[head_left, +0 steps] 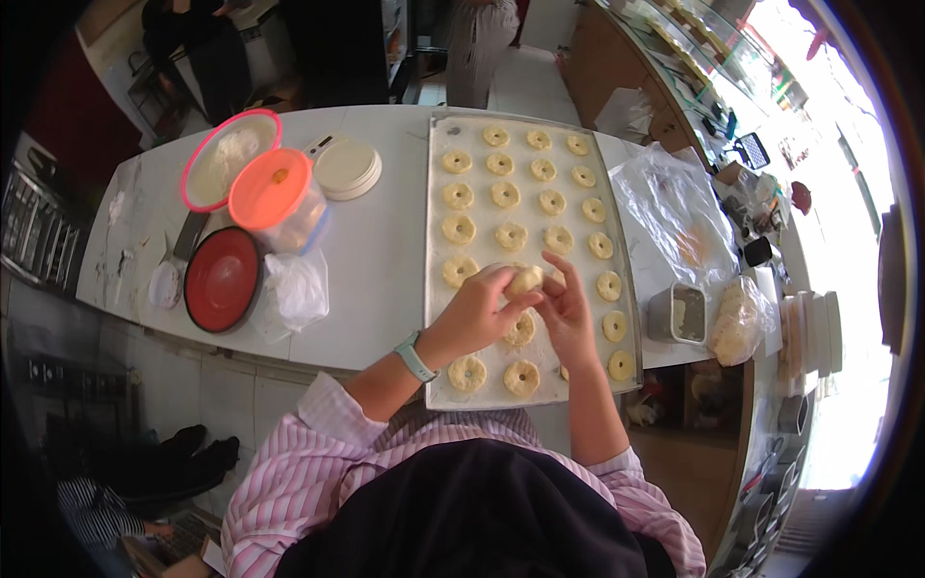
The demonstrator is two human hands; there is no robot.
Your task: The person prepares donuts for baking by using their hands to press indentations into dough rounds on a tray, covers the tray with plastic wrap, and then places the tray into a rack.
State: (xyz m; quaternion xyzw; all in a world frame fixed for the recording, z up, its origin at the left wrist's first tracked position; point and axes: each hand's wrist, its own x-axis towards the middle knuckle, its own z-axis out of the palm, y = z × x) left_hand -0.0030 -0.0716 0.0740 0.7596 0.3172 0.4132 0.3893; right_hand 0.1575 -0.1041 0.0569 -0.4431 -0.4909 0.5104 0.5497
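Observation:
A small piece of pale dough [525, 280] is held up between both hands, above a large metal baking tray [436, 318]. My left hand [474, 313], with a light green watch on its wrist, grips the dough between thumb and fingers. From the other side my right hand [567, 310] pinches it, one finger raised. Beneath them the tray carries rows of flat dough rings, such as this dough ring [521, 378] near the front edge. My hands and forearms hide part of the tray's middle.
Left on the table are a red bowl [222, 279], an orange-lidded tub [272, 189], a pink-rimmed flour basin [218, 173], a white kitchen scale [347, 169] and a plastic bag [295, 291]. Right stand a metal tin [676, 314] and clear plastic sheeting [665, 207]. Other people stand beyond the table.

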